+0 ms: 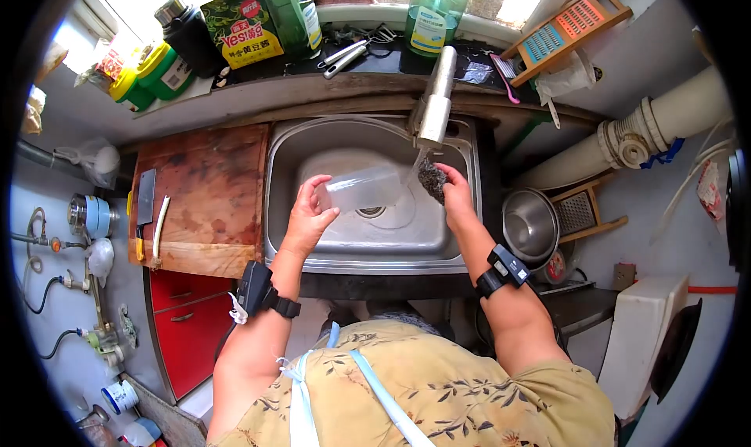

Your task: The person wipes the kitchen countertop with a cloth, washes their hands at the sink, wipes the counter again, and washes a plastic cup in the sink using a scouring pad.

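Over the metal sink [328, 247], my left hand [307, 215] grips one end of a clear plastic container [364, 189], held tilted above the basin. My right hand [458, 193] is closed round a dark steel wool scrubber [431, 179], just right of the container and apart from it. Water runs from the faucet [435, 107] down beside the scrubber. Beneath the container the sink drain [371, 211] shows in part.
Left of the sink lies a wooden cutting board [207, 181] with a cleaver [145, 201] and a white-green stalk [160, 228]. Metal bowls [530, 224] stand at the right. Bottles, a sauce pouch [242, 26] and a grater [571, 28] line the back ledge.
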Demonstrator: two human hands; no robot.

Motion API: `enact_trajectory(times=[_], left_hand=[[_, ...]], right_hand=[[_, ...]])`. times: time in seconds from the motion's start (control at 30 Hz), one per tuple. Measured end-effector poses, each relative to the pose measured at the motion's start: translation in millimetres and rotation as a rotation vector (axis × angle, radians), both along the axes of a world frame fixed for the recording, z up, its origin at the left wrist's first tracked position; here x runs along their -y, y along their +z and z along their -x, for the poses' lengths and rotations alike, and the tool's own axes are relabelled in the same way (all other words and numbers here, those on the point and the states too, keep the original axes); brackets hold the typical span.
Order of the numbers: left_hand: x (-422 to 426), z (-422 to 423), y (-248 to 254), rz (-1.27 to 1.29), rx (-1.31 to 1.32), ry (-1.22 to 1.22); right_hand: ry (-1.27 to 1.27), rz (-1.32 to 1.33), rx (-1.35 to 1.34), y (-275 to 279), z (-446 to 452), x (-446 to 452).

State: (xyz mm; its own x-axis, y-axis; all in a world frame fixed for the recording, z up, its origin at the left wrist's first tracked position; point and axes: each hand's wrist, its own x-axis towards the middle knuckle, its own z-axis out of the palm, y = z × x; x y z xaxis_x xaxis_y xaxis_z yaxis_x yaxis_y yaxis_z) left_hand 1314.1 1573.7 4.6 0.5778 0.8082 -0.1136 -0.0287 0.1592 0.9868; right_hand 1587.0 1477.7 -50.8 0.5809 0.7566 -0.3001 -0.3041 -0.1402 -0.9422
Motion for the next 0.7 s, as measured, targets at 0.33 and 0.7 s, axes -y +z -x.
enact_trajectory(times=[0.33, 0.7], left_hand=[[11.2, -7.9, -8.7, 0.118, -0.016, -0.007], [28.2, -46.7, -24.2, -0.298, -0.485, -0.118]], right_hand=[[0.118, 0.007, 0.280, -2.4, -17.4, -27.3], [0.087, -0.010, 0.183, 13.4, -29.3, -55.4]])
